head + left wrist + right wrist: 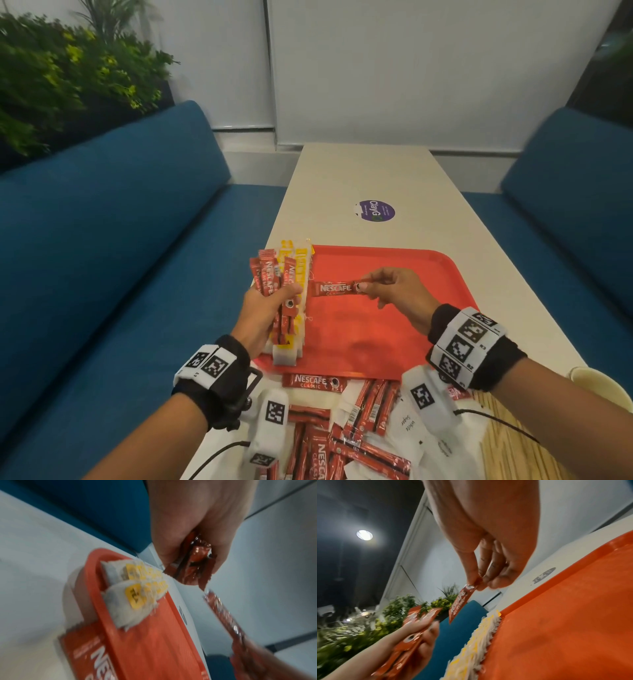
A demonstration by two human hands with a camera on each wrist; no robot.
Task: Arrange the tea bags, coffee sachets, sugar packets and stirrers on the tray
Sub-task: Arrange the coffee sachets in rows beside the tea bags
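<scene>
While a lone sachet [334, 288] hangs over the tray [404, 270], pinched at one end by the right hand [394, 291], the left hand [263, 315] is clamped round a bunch of sachets [274, 277] above the tray's left edge; the coffee step looks to be in hand, gathering sticks into one bundle; next the single stick likely needs sliding in alongside the bunch, squared up; tea bags [298, 308] already line the tray's left side; more sachets and sugar packets [411, 425] lie loose on the table [359, 171] near the person.
</scene>
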